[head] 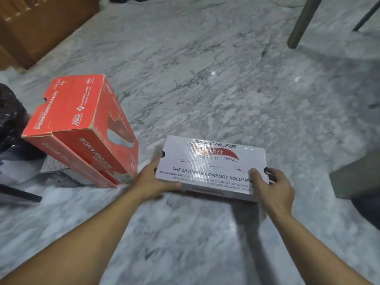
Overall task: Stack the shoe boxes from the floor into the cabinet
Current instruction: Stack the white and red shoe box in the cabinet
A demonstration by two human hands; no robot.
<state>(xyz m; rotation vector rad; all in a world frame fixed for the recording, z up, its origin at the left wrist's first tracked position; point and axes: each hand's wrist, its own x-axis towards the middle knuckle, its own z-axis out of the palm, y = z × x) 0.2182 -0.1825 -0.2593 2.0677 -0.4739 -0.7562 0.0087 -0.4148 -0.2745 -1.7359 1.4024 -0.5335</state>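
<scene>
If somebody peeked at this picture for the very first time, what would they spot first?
Probably the white shoe box low in the middle, gripped at its two ends by the left hand and the right hand over the grey marble floor. Next comes the bright red-orange shoe box to its left, standing tilted on the floor. A brown wooden cabinet fills the top left corner.

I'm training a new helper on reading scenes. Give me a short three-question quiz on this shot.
1. True or false: both hands grip the white box.
2. Which box stands tilted? A) white B) orange
3. What is the floor made of?

Key: 1. True: left hand and right hand hold its ends. 2. B, the orange box. 3. Grey marble.
</scene>
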